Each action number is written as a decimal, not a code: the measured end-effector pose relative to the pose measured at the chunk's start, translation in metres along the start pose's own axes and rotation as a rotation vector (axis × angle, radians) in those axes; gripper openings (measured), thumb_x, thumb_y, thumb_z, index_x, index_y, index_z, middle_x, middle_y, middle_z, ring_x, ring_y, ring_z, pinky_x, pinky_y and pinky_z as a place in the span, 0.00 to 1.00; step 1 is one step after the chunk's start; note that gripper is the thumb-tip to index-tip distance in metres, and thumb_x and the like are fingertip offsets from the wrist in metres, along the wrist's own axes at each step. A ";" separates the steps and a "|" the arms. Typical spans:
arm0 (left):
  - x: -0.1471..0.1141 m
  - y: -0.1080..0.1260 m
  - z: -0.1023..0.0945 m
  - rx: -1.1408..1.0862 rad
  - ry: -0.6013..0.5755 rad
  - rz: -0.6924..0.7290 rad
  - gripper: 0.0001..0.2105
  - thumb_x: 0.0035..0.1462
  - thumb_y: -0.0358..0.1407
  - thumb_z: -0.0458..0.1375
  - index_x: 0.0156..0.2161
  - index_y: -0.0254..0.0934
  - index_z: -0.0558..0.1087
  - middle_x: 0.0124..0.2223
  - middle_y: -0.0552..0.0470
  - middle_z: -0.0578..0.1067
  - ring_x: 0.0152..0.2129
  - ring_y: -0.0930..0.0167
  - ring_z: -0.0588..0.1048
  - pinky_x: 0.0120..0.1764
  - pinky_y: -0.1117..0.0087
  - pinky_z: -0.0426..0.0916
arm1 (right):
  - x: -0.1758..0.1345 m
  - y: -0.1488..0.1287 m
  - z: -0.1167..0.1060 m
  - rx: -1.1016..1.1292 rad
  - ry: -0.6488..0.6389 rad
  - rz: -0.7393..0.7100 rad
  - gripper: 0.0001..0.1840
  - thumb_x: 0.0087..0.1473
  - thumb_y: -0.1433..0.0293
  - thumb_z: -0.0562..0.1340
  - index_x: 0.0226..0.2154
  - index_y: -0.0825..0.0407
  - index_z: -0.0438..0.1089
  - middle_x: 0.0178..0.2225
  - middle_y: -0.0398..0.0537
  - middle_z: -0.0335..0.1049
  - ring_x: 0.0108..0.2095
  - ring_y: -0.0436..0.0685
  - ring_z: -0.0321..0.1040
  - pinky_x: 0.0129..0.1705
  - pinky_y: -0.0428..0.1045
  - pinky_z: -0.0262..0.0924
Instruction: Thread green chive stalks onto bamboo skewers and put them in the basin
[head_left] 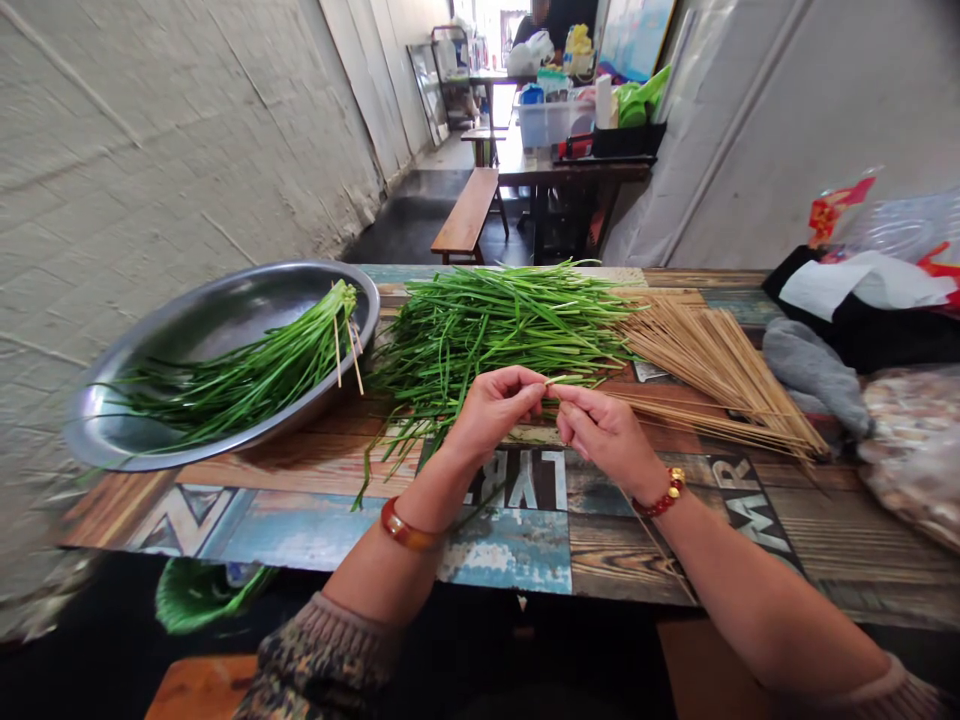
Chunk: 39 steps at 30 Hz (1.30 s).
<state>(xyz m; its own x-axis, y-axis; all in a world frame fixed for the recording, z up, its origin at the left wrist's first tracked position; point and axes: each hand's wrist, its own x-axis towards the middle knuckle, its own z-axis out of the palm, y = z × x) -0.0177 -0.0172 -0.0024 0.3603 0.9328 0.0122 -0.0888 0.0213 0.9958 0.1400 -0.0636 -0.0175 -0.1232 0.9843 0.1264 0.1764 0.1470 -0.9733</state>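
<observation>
Patterned sleeve [319, 650] nearest; left fingers [525, 400], right fingers [583, 405] pinched on pale stem [556, 380] (chive, seemingly); piled chives [502, 330] slender, green.

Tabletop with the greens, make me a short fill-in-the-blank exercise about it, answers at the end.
1. The metal basin stands to the ____ of the loose pile of green stalks.
2. The thin wooden sticks lie fanned out on that pile's ____ side.
3. The wrist of the right hand wears red beads strung as a ____.

Missing words: left; right; bracelet.
</observation>
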 end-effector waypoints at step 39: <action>-0.001 0.000 0.001 0.066 -0.065 -0.026 0.10 0.50 0.38 0.61 0.28 0.30 0.75 0.21 0.55 0.71 0.18 0.79 0.66 0.24 0.77 0.59 | 0.001 0.002 -0.002 -0.083 0.023 0.004 0.15 0.59 0.60 0.56 0.28 0.53 0.66 0.22 0.42 0.68 0.15 0.45 0.56 0.18 0.43 0.52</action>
<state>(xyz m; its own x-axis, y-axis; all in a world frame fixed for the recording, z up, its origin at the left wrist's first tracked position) -0.0170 -0.0181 -0.0025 0.4213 0.9069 -0.0104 -0.0175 0.0196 0.9997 0.1424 -0.0622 -0.0189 -0.0999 0.9867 0.1282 0.2576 0.1501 -0.9545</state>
